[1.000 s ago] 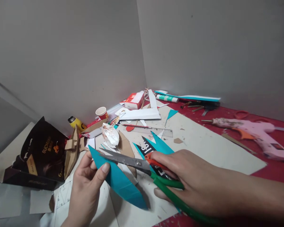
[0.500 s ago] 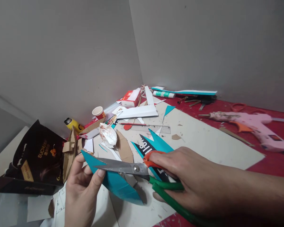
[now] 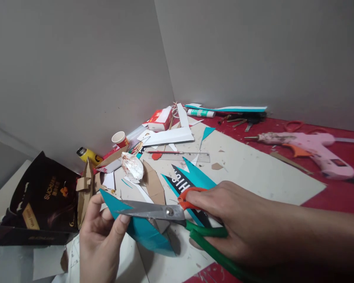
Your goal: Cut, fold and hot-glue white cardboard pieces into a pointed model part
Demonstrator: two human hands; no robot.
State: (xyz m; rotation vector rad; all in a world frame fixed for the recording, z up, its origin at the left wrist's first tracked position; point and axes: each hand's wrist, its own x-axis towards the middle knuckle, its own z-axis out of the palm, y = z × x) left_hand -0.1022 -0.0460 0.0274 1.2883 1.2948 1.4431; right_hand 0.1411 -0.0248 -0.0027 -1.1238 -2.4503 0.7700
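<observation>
My left hand pinches a teal piece of card between thumb and fingers, its pointed tip aimed up and left. In my right hand is a pair of scissors with one orange and one green handle. The metal blades reach left across the card, one lying over its teal face close to my left thumb; the other blade is mostly hidden behind the card. Beyond my right hand lie a teal cut piece and a black strip with white lettering.
A pink glue gun lies at the right on the red tabletop. Toward the corner are a ruler, a red-and-white box, a paper cup and a yellow bottle. A dark box stands at left.
The view has shifted slightly, so the table things sit a little further left and higher. Both hands keep their hold, with the scissors almost unmoved on the teal card.
</observation>
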